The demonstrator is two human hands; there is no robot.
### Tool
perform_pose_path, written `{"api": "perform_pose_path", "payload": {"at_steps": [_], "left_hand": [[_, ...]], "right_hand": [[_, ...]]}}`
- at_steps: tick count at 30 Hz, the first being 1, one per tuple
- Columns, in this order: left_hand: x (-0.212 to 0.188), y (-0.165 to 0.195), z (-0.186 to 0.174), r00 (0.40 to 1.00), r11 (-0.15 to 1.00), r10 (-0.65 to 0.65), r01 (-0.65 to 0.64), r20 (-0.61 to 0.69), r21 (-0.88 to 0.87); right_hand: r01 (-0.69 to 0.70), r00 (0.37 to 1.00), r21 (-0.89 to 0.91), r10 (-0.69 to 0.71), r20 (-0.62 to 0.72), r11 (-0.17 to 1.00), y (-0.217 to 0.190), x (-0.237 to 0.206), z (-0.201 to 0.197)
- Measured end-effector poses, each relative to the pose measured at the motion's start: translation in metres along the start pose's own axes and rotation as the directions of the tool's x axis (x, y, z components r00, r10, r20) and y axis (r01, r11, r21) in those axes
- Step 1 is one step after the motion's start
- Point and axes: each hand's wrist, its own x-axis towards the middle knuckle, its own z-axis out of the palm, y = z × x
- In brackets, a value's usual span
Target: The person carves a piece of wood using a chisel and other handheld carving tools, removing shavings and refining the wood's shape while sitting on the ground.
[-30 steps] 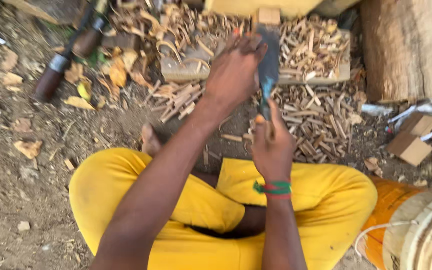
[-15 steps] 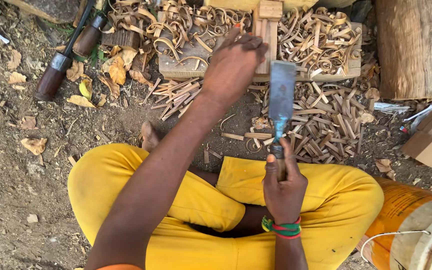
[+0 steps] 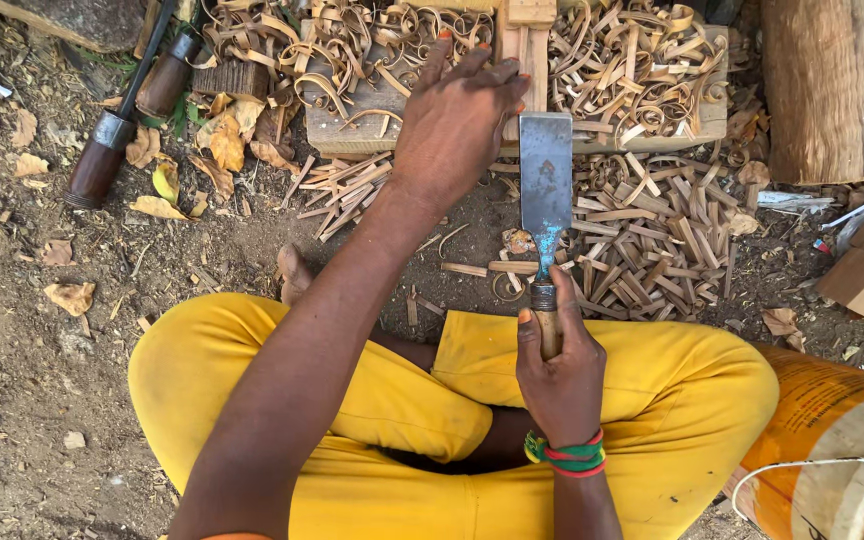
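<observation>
R hand [image 3: 560,375] fingers clamped on chisel [image 3: 545,195] handle, blade axis running straight away from body w/ edge just short of the wood strip [image 3: 524,30] on the block [image 3: 352,125]; L hand [image 3: 455,125] flat, fingers spread, pinning strip beside the blade.

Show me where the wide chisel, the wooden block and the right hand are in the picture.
wide chisel [image 3: 546,180]: head view, on the flat metal blade.
wooden block [image 3: 352,125]: head view, on its bare top near the left front edge.
right hand [image 3: 558,375]: head view, on the back of the hand gripping the chisel handle.
</observation>
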Motion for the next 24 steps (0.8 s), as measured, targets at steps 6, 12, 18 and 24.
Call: {"api": "perform_pose_path", "payload": {"at_steps": [6, 12, 18, 24], "left_hand": [[0.0, 0.0, 0.011, 0.999, 1.0, -0.023, 0.023, -0.04, 0.009], [0.002, -0.003, 0.02, 1.0, 0.991, -0.011, 0.009, 0.014, 0.135], [0.0, 0.001, 0.018, 0.999, 0.992, -0.045, 0.043, 0.008, 0.115], [0.001, 0.007, 0.013, 0.998, 0.992, -0.06, 0.057, 0.029, 0.114]], "right_hand": [[-0.105, 0.994, 0.0, 0.105, 0.008, 0.994, -0.001, -0.004, -0.003], [-0.081, 0.997, -0.023, 0.081, 0.005, 0.996, -0.004, -0.003, -0.005], [-0.102, 0.995, -0.021, 0.102, 0.016, 0.995, -0.008, 0.0, -0.006], [-0.124, 0.991, -0.016, 0.124, 0.04, 0.992, -0.012, 0.003, -0.005]]}}
